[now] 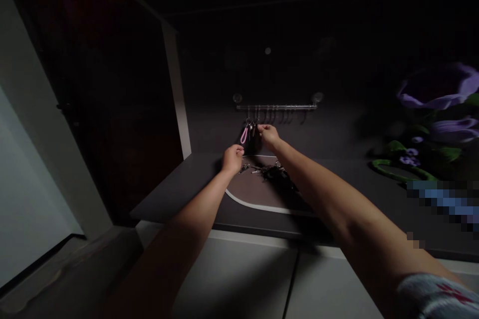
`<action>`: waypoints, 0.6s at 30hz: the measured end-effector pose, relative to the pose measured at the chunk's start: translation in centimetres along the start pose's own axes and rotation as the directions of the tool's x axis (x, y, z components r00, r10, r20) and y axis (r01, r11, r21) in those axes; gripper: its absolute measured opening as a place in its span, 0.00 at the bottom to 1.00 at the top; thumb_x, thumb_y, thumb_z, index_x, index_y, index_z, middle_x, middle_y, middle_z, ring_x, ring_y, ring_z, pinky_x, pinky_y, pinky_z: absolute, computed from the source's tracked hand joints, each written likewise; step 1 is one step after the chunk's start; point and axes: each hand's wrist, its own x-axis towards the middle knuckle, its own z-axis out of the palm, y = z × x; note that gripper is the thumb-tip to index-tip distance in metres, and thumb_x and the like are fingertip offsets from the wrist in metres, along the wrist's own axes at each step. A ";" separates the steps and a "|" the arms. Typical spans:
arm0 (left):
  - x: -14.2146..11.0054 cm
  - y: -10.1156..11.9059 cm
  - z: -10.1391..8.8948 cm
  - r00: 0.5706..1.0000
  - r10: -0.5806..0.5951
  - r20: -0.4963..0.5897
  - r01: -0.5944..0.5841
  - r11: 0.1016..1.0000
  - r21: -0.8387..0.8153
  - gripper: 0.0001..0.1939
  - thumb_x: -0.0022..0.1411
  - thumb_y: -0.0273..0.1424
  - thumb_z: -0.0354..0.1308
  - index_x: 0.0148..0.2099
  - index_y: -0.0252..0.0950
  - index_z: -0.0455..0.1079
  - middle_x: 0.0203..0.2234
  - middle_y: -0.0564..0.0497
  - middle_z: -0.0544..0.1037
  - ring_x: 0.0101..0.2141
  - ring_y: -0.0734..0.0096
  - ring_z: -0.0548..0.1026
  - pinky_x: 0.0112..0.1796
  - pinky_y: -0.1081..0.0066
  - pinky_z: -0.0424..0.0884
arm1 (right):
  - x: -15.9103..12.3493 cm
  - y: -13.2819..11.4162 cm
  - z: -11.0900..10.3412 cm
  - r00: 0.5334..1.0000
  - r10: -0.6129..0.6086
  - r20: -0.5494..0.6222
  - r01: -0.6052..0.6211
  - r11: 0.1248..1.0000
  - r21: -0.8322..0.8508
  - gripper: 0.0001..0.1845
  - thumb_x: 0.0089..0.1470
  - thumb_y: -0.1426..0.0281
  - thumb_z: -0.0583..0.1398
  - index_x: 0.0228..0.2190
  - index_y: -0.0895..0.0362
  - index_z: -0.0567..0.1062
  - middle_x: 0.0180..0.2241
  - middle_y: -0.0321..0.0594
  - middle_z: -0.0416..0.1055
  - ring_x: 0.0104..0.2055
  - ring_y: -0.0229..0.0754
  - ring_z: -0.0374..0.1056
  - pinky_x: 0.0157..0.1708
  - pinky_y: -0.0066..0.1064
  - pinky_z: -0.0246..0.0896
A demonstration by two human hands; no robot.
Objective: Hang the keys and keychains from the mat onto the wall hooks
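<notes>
A clear hook rail point(277, 107) is fixed to the dark back wall. From its left end hang keys point(251, 128) and a pink loop strap point(244, 135). My right hand point(269, 136) pinches at the right side of these hanging keys, fingertips at a ring below a hook. Lower and to the left, my left hand point(233, 158) has its fingers curled together just under the pink strap; what they hold, if anything, is too small to make out. On the brown mat point(254, 197) beneath lie more keys point(262, 171), partly in the shadow of my right arm.
The white-rimmed mat rests on a dark shelf point(179, 184) above white cabinet fronts point(239, 269). Purple flowers point(441, 89) with green leaves stand at the right. A dark door point(112, 109) is at the left. Several bare hooks point(286, 115) hang along the rail.
</notes>
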 end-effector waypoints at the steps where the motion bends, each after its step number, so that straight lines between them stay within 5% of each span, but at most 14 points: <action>1: 0.0 -0.1 0.0 1.000 -0.007 0.011 0.007 1.000 0.010 0.06 0.52 0.23 0.53 0.32 0.32 0.71 0.22 0.51 0.73 0.23 0.75 0.70 0.30 0.73 0.67 | -0.4 0.0 -0.1 1.000 0.028 -0.008 -0.028 0.999 0.029 0.07 0.46 0.70 0.59 0.23 0.60 0.66 0.15 0.30 0.62 0.17 0.28 0.55 0.20 0.21 0.53; 11: -0.5 0.5 -0.4 0.983 -0.031 0.182 -0.017 0.967 0.255 0.09 0.53 0.23 0.55 0.37 0.32 0.73 0.32 0.47 0.77 0.33 0.72 0.73 0.37 0.73 0.67 | -5.3 -0.9 -1.6 0.969 0.246 0.030 -0.244 0.967 -0.068 0.06 0.47 0.80 0.59 0.22 0.62 0.66 0.16 0.35 0.64 0.18 0.29 0.59 0.23 0.23 0.58; 18: -0.9 0.6 -0.9 0.943 -0.008 0.332 -0.133 0.907 0.399 0.12 0.55 0.26 0.54 0.42 0.33 0.73 0.36 0.46 0.77 0.37 0.68 0.73 0.41 0.71 0.65 | -9.1 -1.4 -2.7 0.959 0.194 0.206 -0.131 0.950 -0.283 0.06 0.46 0.76 0.60 0.31 0.61 0.70 0.23 0.38 0.70 0.24 0.34 0.65 0.27 0.27 0.62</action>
